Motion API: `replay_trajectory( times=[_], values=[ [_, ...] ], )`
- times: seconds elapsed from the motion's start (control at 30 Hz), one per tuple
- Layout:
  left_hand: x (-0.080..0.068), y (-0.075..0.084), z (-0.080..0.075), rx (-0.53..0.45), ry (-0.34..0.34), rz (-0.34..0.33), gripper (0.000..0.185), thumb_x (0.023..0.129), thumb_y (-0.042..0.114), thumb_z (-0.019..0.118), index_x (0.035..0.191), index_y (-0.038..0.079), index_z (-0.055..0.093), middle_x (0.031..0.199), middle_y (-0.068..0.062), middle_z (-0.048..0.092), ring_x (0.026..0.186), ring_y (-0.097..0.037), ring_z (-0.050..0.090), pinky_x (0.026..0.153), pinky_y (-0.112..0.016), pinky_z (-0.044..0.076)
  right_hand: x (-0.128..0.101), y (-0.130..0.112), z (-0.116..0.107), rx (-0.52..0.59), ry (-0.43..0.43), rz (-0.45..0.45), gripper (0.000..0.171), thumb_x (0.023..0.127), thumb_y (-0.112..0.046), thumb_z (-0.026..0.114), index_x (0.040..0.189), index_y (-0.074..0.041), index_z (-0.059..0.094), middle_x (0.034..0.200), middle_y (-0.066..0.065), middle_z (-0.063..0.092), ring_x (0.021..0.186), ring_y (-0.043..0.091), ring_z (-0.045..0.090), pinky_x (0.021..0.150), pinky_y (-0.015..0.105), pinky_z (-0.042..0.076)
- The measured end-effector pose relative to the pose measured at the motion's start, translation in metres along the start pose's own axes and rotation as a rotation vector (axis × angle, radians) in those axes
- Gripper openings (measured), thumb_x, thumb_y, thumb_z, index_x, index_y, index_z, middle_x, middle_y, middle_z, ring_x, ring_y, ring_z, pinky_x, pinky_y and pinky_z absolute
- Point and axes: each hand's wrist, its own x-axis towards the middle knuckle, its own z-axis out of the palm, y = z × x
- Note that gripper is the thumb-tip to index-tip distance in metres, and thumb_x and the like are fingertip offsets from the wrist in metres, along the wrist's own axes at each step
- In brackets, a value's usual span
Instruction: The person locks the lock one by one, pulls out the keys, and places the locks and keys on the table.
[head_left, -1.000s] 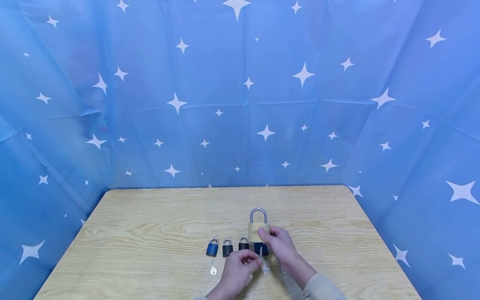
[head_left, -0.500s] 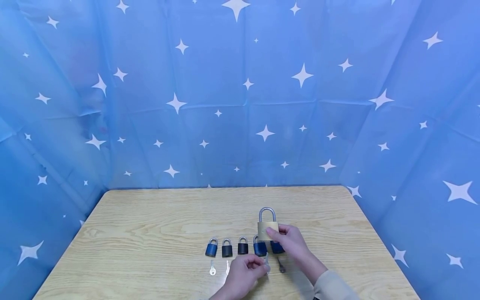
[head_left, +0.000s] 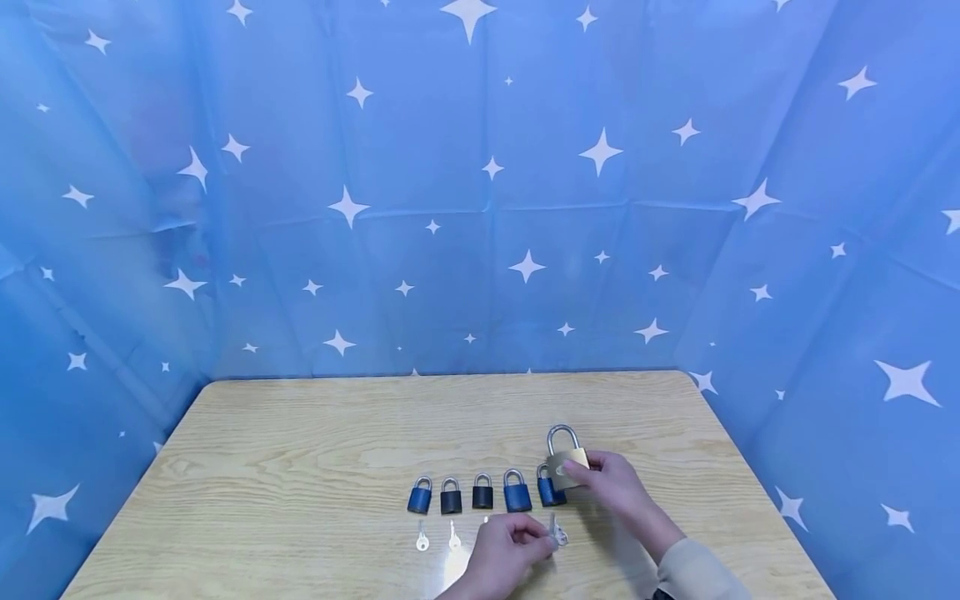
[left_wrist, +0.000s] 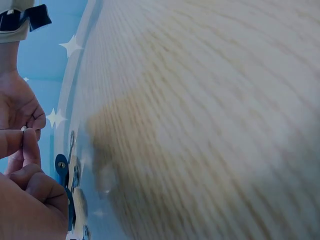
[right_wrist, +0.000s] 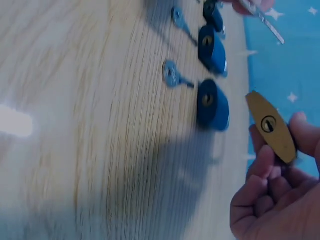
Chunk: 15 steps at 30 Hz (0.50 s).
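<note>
My right hand (head_left: 618, 487) holds a large brass padlock (head_left: 568, 456) by its body, the closed steel shackle pointing up and tilted slightly left. In the right wrist view the keyhole (right_wrist: 268, 124) on the lock's underside shows with nothing in it. Between thumb and forefinger my left hand (head_left: 504, 552) pinches a thin silver key (right_wrist: 267, 25), its shaft apart from the brass padlock. Just beyond the left fingertips, a loose key (right_wrist: 171, 74) lies on the table in front of the rightmost blue padlock (right_wrist: 212, 106), which the brass one partly covers in the head view.
Left of that padlock, the row on the wooden table (head_left: 300, 467) has another blue padlock (head_left: 517, 496), two black padlocks (head_left: 451, 500) and a blue padlock (head_left: 419, 498) at the end. Keys (head_left: 422, 537) lie before them, some behind my left hand. A starry blue curtain (head_left: 450, 250) encloses the table.
My right hand has shifted right and slightly down with the brass padlock, which now leans more. My left hand has moved right with the key, uncovering the keys on the left.
</note>
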Motion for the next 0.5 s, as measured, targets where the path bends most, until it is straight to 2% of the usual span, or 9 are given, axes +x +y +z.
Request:
replay_trajectory(
  times=[0.13,0.3,0.5],
  values=[
    [-0.001,0.003,0.004,0.003,-0.003,-0.026,0.010,0.080,0.018,0.077,0.082,0.009,0.074,0.071,0.008,0.066,0.062,0.000,0.054,0.056,-0.017,0.042,0.002,0.006,-0.011,-0.077,0.003,0.013,0.040,0.091,-0.036,0.066,0.108,0.001,0.068,0.092,0.005,0.068,0.086,0.017,0.056,0.073,0.028,0.042],
    [-0.001,0.004,0.008,0.003,-0.009,-0.037,0.011,0.080,0.020,0.078,0.082,0.010,0.074,0.071,0.009,0.066,0.063,0.000,0.055,0.057,-0.017,0.043,0.005,0.014,-0.022,-0.141,0.009,0.034,0.045,0.092,-0.038,0.065,0.112,0.002,0.067,0.098,0.006,0.070,0.091,0.017,0.059,0.077,0.029,0.044],
    [0.000,0.003,0.013,-0.004,-0.019,-0.022,0.011,0.080,0.018,0.077,0.083,0.008,0.074,0.072,0.007,0.068,0.062,0.001,0.055,0.058,-0.017,0.044,0.006,0.022,-0.027,-0.173,0.001,0.060,0.039,0.091,-0.039,0.065,0.104,-0.002,0.071,0.088,0.003,0.067,0.085,0.016,0.054,0.072,0.029,0.040]
  ],
)
